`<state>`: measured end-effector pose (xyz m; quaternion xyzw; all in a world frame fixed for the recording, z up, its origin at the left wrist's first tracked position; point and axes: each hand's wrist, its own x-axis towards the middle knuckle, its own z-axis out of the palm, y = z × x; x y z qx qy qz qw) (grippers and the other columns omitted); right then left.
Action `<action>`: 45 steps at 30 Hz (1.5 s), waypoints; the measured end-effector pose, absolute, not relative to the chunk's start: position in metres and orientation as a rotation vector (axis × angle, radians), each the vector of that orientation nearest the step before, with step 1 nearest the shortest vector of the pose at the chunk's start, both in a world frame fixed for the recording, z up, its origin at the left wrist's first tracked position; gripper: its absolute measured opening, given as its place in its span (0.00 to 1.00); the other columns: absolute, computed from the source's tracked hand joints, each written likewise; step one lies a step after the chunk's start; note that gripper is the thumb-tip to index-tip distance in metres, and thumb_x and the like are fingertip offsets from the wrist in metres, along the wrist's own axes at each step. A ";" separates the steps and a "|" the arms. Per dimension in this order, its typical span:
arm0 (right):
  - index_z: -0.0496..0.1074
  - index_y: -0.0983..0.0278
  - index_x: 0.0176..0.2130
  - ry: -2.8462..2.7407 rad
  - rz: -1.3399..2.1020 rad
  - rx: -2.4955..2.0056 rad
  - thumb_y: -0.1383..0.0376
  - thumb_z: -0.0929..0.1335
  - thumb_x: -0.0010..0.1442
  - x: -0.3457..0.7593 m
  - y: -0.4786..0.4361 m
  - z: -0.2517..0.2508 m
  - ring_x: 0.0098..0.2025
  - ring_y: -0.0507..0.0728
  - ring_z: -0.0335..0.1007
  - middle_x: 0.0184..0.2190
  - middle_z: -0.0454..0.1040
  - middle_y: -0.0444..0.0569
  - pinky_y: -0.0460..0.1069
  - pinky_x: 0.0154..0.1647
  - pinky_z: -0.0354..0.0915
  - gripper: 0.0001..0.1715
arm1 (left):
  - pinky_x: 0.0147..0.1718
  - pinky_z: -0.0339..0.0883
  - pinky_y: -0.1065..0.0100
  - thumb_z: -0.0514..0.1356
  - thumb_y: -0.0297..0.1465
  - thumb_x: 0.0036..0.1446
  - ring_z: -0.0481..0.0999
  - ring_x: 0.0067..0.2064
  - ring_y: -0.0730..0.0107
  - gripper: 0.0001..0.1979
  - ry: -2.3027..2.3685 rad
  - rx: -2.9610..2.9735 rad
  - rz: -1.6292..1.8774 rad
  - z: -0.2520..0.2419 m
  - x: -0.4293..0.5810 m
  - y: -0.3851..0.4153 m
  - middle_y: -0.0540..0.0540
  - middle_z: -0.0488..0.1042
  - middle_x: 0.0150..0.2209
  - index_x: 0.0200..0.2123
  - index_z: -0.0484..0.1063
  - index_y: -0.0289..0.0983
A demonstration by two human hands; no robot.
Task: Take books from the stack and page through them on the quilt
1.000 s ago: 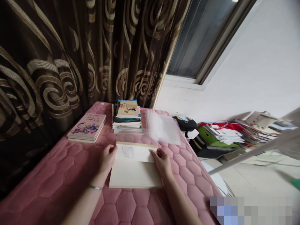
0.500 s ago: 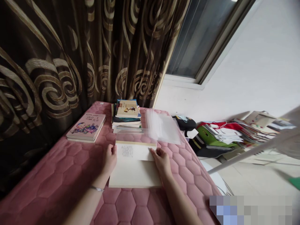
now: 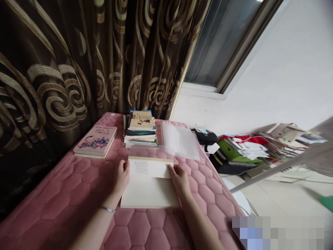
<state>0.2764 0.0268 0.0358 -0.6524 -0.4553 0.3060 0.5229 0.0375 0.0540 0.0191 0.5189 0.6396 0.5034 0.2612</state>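
Observation:
An open cream book (image 3: 149, 191) lies on the pink quilted table (image 3: 78, 198) in front of me. A folded flap with printed text (image 3: 148, 168) lies across its far part. My left hand (image 3: 121, 175) rests on the book's left edge, fingers curled against the flap. My right hand (image 3: 179, 178) pinches the flap's right edge between thumb and fingers. A thin bracelet (image 3: 107, 209) sits on my left wrist.
A pink picture book (image 3: 95, 140) lies at the far left, a stack of books (image 3: 141, 129) behind the open one, clear plastic sleeves (image 3: 180, 142) to the right. A dark patterned curtain (image 3: 78, 59) hangs behind. Piled papers and books (image 3: 260, 147) lie on the floor at right.
My right hand has shifted slightly along the flap's right edge. The left hand and the book stay as they were.

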 end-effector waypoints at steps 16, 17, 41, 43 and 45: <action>0.71 0.66 0.27 -1.083 0.707 -1.592 0.40 0.66 0.45 0.276 0.031 0.035 0.29 0.58 0.66 0.24 0.72 0.49 0.48 0.27 0.59 0.31 | 0.27 0.56 0.69 0.50 0.41 0.55 0.67 0.27 0.68 0.13 1.813 1.468 1.298 0.018 0.038 0.057 0.52 0.66 0.22 0.23 0.59 0.41; 0.72 0.67 0.29 -1.084 0.722 -1.574 0.41 0.67 0.46 0.276 0.030 0.034 0.30 0.58 0.67 0.25 0.73 0.50 0.48 0.28 0.60 0.31 | 0.27 0.56 0.69 0.50 0.41 0.55 0.67 0.27 0.68 0.13 1.805 1.468 1.299 0.017 0.038 0.057 0.52 0.66 0.22 0.23 0.59 0.41; 0.68 0.64 0.36 -0.954 0.826 -1.485 0.43 0.70 0.45 0.277 0.030 0.027 0.31 0.59 0.71 0.28 0.75 0.49 0.49 0.29 0.64 0.30 | 0.26 0.57 0.69 0.50 0.41 0.55 0.68 0.26 0.67 0.14 1.826 1.483 1.298 0.021 0.039 0.057 0.51 0.67 0.21 0.22 0.58 0.41; 0.67 0.63 0.33 -0.935 0.748 -1.529 0.44 0.70 0.46 0.277 0.028 0.026 0.30 0.58 0.69 0.26 0.73 0.48 0.49 0.29 0.63 0.27 | 0.27 0.57 0.69 0.50 0.41 0.55 0.68 0.26 0.68 0.13 1.824 1.482 1.301 0.021 0.039 0.057 0.51 0.67 0.21 0.22 0.58 0.41; 0.66 0.62 0.28 -0.955 0.676 -1.575 0.44 0.69 0.47 0.277 0.027 0.027 0.29 0.57 0.67 0.24 0.71 0.46 0.49 0.28 0.62 0.24 | 0.27 0.57 0.69 0.50 0.40 0.56 0.68 0.26 0.68 0.13 1.819 1.481 1.306 0.021 0.039 0.057 0.51 0.67 0.21 0.22 0.58 0.41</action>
